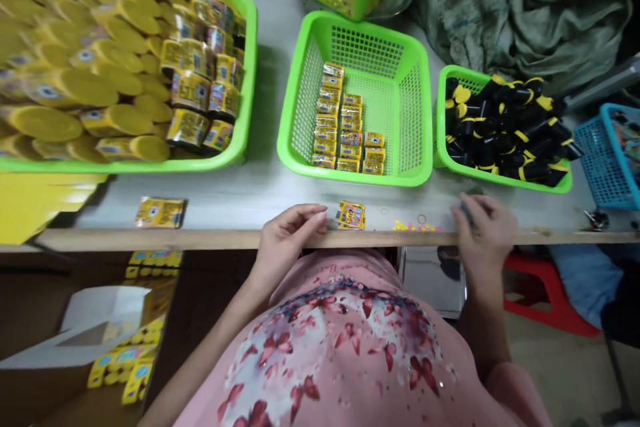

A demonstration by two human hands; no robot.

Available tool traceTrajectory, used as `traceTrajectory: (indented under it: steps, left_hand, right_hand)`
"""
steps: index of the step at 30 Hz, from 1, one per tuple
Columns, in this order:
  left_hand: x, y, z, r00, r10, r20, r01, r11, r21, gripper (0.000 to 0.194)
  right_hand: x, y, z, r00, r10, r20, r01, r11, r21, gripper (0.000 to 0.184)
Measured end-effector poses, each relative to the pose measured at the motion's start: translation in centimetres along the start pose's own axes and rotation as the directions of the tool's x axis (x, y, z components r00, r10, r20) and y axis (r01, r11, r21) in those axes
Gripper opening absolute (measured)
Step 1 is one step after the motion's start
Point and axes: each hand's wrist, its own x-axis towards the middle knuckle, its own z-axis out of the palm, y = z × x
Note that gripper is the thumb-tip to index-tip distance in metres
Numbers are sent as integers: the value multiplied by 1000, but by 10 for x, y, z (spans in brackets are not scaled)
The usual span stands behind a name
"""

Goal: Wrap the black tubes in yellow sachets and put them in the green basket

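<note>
My left hand (294, 232) is at the wooden front edge of the table, thumb and fingers curled together; whatever they may hold is hidden. Just right of its fingertips lies a small colourful yellow printed card (351, 215). Further right, my right hand (486, 230) is closed, with a small dark thing (467, 211) between thumb and fingers, too blurred to name. Between the hands are tiny yellow and pink bits (415, 227) and a thin ring (422, 219). A flat yellow foil packet (160, 213) lies far to the left.
A green basket (355, 177) holds rows of small yellow wrapped packs. Left of it, a larger green basket (251, 80) is heaped with yellow lidded tubs; to the right, another (505, 180) contains black-and-yellow parts. Green cloth (525, 7) lies behind. Yellow sheets (40, 207) sit at left.
</note>
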Motion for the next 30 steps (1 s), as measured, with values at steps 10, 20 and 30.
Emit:
traceTrajectory:
  steps: [10, 20, 30]
  left_hand:
    - [10, -15, -2, 958, 286, -1, -280, 939, 201, 18]
    - [11, -3, 13, 941, 308, 139, -337, 888, 311, 32]
    - [18, 6, 13, 990, -97, 103, 105, 992, -75, 39]
  right_hand:
    - [1, -102, 71, 804, -460, 377, 346, 877, 334, 25]
    - [-1, -116, 51, 855, -499, 139, 441, 842, 311, 24]
    - [74, -56, 16, 952, -303, -45, 303, 909, 287, 27]
